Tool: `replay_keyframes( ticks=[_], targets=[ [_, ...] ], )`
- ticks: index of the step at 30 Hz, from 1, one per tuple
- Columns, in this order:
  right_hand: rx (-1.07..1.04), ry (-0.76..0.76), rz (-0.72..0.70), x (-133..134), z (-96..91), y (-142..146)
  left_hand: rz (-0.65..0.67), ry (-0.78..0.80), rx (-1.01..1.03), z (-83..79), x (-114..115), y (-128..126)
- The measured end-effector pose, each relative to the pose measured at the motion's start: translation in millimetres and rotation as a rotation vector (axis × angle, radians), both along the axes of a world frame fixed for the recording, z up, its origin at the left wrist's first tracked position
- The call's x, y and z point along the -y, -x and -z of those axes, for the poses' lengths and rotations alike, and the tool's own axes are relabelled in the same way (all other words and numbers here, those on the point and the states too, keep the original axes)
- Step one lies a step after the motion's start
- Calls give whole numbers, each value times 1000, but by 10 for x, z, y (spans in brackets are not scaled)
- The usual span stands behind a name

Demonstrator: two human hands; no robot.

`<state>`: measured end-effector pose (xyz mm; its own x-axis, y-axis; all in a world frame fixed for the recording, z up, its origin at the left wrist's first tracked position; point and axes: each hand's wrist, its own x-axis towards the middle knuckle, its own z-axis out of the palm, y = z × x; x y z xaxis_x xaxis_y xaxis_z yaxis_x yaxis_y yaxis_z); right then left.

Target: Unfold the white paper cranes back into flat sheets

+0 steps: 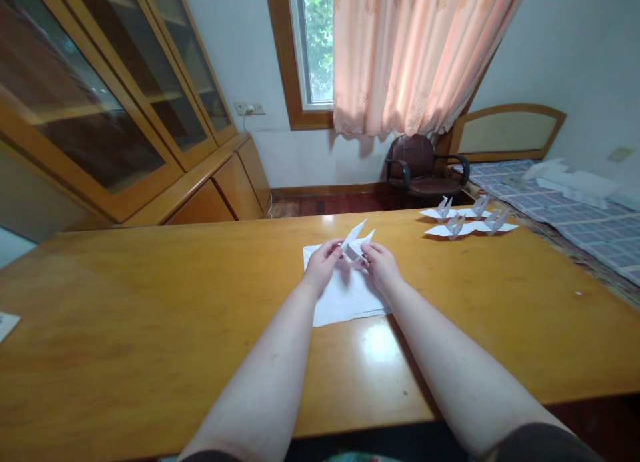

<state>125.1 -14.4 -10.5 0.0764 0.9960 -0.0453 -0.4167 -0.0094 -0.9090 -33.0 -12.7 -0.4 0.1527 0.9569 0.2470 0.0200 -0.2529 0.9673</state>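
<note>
Left hand: your left hand (323, 261) had thumb and fingertips pinched together on the left side of the half-folded paper figure (358, 240)
Right hand: your right hand (381, 262) gripped the figure's right side the same way, fingers closed on the paper, the two hands almost touching
Paper figure: you held it just above the table, over the far end of the loose white sheets (345, 301), with two pointed flaps sticking up and away from you
Sheets: they lay flat on the wooden table (150, 302) right under your wrists; whether there was one sheet or several could not be told
Done so far: a group of small finished paper birds (463, 221), four as far as could be seen, sat close together on the table, well apart to your right
Left to do: the figure in your hands looked partly shaped, with its flaps not yet spread like those of the birds, and unfolded paper remained beneath it
Around you: a dark chair (423, 165) stood beyond the table under a pink curtain (415, 55), and a bed (590, 225) lay to the right
</note>
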Motion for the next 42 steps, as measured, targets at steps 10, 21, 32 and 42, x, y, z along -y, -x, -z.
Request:
replay_keyframes(
  ticks=[10, 21, 32, 42],
  targets=[
    [132, -35, 35, 54, -93, 17, -5, -73, -144, -15, 20, -18],
    [341, -165, -56, 104, -90, 23, -34, -48, -120, -55, 43, -26],
    [330, -220, -90, 125, -106, 78, -53, 35, 88, -57, 13, -45],
    [194, -121, 5, 37, -25, 24, -11, 142, 153, -83, -8, -55]
  ],
)
